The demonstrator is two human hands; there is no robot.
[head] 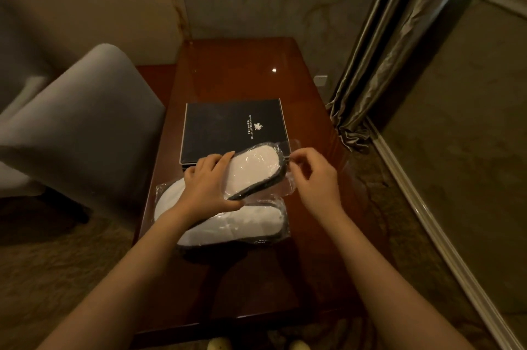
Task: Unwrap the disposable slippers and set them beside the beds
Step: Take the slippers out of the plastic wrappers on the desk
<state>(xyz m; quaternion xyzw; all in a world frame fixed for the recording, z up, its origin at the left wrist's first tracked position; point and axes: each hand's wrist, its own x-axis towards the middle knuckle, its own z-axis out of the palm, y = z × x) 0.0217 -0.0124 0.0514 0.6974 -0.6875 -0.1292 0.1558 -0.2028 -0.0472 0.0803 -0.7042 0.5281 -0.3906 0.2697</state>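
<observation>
Above the glossy wooden worktop [299, 87], the left hand [208, 184] grips a crinkly plastic-wrapped white slipper pack [253, 169] while the right hand [313, 175] pinches its clear wrapper end; another wrapped pack [228, 224] lies beneath near the front edge.

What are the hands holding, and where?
Left hand grips a wrapped slipper pack at its near end; right hand pinches its plastic flap at the far end.

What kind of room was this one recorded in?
Most likely a hotel guest room: a dark folder printed with a hotel name lies on the glossy wooden table, plastic-wrapped disposable slippers are being opened, and heavy curtains hang by the window.
</observation>
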